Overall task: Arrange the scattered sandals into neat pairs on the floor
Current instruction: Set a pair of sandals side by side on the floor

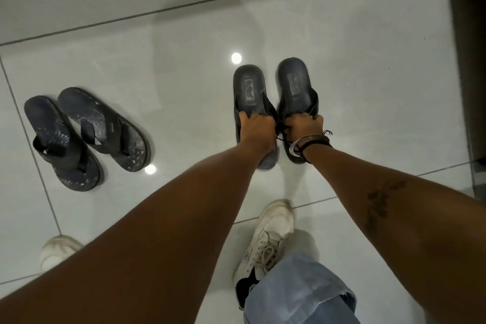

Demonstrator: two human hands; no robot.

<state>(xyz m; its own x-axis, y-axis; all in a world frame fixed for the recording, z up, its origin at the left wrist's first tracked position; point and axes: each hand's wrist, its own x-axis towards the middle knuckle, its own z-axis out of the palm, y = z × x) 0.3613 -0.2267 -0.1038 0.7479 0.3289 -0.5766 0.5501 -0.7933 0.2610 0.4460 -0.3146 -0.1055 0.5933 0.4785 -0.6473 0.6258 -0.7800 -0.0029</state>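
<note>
Gripping dark slide pair, one per hand: L hand [256, 123] curled on strap of left slide [248, 97], R hand [305, 123] curled on right slide [295, 87]. I'm keeping heels level & soles parallel w/ tile line, prob. best before letting go. Flip-flop pair [86, 137] lying well apart on floor [157, 60], overlapping, needing straightening. Containers: none in view.

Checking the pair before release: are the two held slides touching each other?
Apart. The head view shows pale floor between left slide and right slide along their far halves.
</note>
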